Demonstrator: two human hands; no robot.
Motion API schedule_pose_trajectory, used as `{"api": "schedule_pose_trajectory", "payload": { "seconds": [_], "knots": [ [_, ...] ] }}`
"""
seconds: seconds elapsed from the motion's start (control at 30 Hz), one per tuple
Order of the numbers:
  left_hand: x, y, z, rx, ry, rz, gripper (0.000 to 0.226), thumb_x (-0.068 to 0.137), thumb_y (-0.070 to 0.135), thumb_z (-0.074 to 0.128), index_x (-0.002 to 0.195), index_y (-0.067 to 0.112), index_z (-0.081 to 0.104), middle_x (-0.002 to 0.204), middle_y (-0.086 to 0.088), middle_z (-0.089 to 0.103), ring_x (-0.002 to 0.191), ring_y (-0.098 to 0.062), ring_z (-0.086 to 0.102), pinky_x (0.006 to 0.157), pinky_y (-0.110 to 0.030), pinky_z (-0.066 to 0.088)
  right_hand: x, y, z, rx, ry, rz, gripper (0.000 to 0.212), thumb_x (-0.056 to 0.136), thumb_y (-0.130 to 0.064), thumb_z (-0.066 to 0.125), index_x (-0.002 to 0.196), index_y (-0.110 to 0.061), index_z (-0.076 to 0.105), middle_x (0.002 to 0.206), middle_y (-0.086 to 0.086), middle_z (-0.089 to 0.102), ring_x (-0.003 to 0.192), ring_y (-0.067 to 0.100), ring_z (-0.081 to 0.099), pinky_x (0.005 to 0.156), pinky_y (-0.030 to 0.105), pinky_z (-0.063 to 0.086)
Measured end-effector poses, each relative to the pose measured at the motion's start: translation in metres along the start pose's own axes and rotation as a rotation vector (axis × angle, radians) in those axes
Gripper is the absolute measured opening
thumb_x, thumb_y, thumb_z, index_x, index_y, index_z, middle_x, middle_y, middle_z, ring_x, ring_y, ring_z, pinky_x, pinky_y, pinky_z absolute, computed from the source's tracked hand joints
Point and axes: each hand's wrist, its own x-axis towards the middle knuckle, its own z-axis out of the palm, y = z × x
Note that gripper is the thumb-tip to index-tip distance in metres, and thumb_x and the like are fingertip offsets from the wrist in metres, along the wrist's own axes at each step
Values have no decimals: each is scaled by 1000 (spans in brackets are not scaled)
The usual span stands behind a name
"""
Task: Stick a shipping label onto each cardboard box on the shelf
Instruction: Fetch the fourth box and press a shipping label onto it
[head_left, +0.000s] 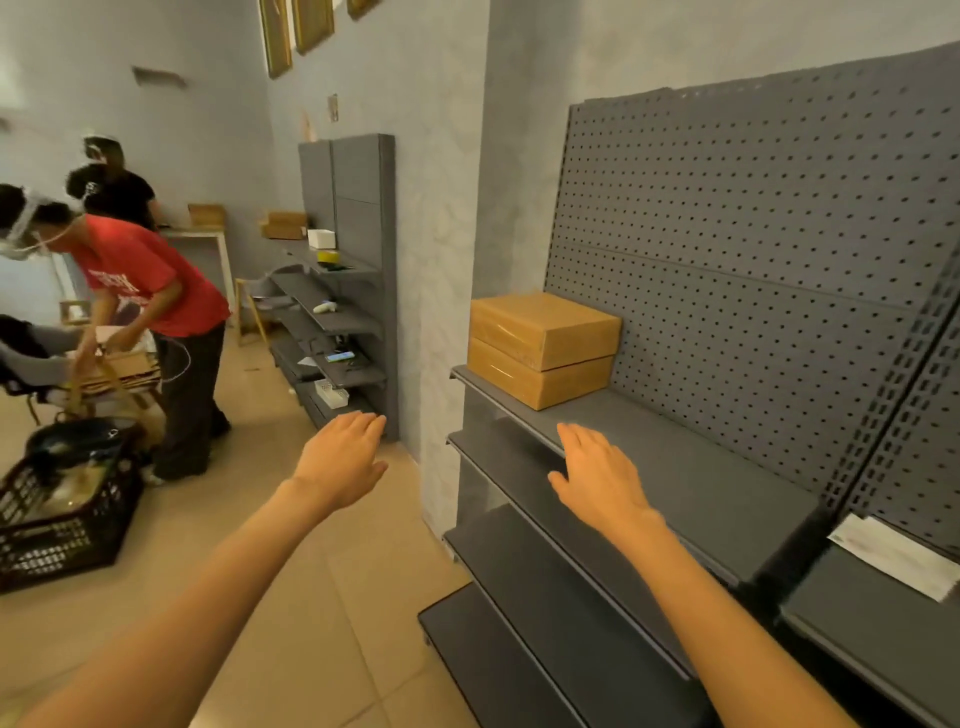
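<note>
Both hands, left hand (340, 457) and right hand (597, 470), are flat and hold nothing, so the job looks just begun: next grab a label (896, 556) at 4 o'clock for the boxes (543, 348) at 12 o'clock.

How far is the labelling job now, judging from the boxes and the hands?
Nothing looks done: neither stacked cardboard box, upper or lower, shows a label. Nothing is in hand: the left hand and right hand are open. White sheets, perhaps labels, lie on the neighbouring shelf.

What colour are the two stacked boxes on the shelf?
Light brown cardboard boxes, seen best in the head view.
</note>
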Motion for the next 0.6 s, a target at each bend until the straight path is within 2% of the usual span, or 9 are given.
{"api": "schedule_pose_trajectory", "payload": {
  "seconds": [0.17, 0.4, 0.6],
  "knots": [
    [54, -31, 4, 31, 50, -2, 65, 94, 38, 48, 148, 10, 26, 151, -7, 33, 140, -24, 27, 115, -32, 21, 68, -9, 1, -12, 39, -9, 61, 97, -34, 49, 147, -10, 24, 150, 6, 33, 138, 22, 31, 107, 32, 34],
    [100, -93, 46, 34, 2, 0, 64, 94, 40, 48, 146, 9, 28, 149, -7, 36, 137, -24, 32, 113, -31, 23, 142, -46, 36, -29, -8, -31, 56, 95, -35, 51, 142, -11, 31, 143, 4, 41, 129, 22, 40, 102, 31, 38],
    [178, -148, 73, -4, 25, 70, 64, 95, 37, 48, 148, 10, 26, 152, -8, 31, 141, -25, 26, 116, -34, 19, 212, -69, 50, -43, 38, 56, 56, 95, -34, 51, 143, -10, 32, 146, 6, 39, 132, 24, 38, 105, 33, 36]
  ]
}}
